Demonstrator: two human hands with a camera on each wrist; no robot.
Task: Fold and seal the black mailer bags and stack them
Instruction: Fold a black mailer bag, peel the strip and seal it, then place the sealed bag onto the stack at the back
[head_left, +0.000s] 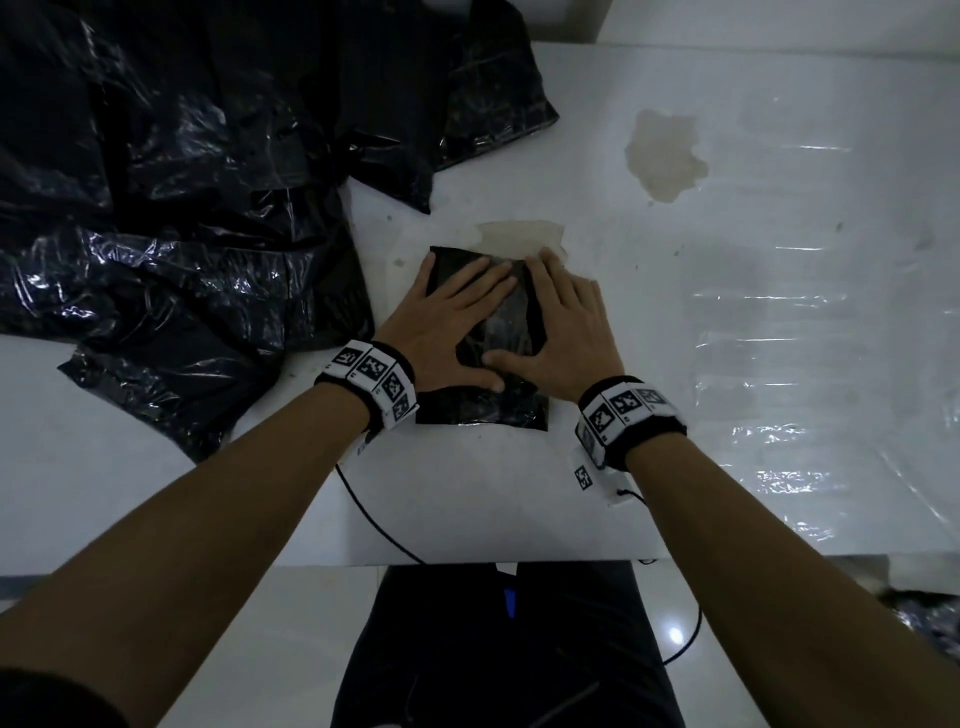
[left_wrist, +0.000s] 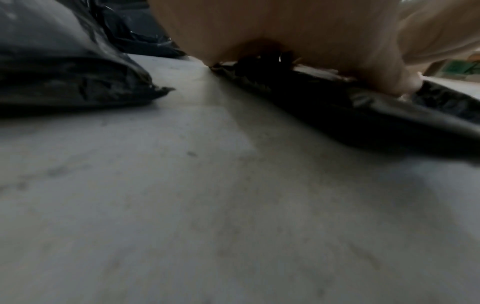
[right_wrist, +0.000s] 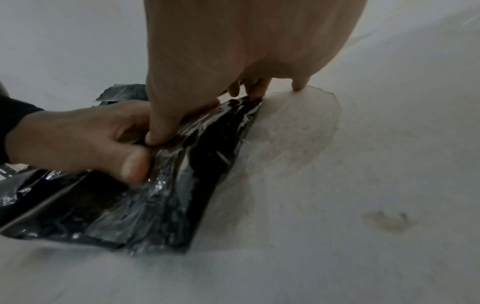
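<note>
Head view, item one: left hand (head_left: 441, 322), fingers straight and slightly spread, pressed flat on the folded black mailer bag (head_left: 483, 413); thumb laid along the bag's near part. Item two: right hand (head_left: 566, 332), fingers straight and close together, flat on the right side of the same bag, thumb pointing left until it almost meets the left thumb. The two hands frame a bare triangle of glossy black plastic between them.

Right wrist view: right hand (right_wrist: 233, 51) seen from behind, fingertips down at the bag's far edge, thumb tip on the plastic just beside the left hand (right_wrist: 78, 135). The bag (right_wrist: 155, 205) lies flat, creased and shiny, its near corner square.

Left wrist view: blurred; left hand (left_wrist: 285, 30) bears down on the bag (left_wrist: 363, 115), finger detail not readable.

Location of bag: centre of the white table (head_left: 727, 364), in front of the person, its far edge over a tan patch (head_left: 519, 234) on the surface.

Surroundings: heap of loose black mailer bags (head_left: 182, 182) at the table's left, just beside the left wrist. Second tan stain (head_left: 665, 153) farther right. Marker-printed wristbands (head_left: 371, 382) on both wrists; thin black cable (head_left: 374, 519) hanging off the near edge.
</note>
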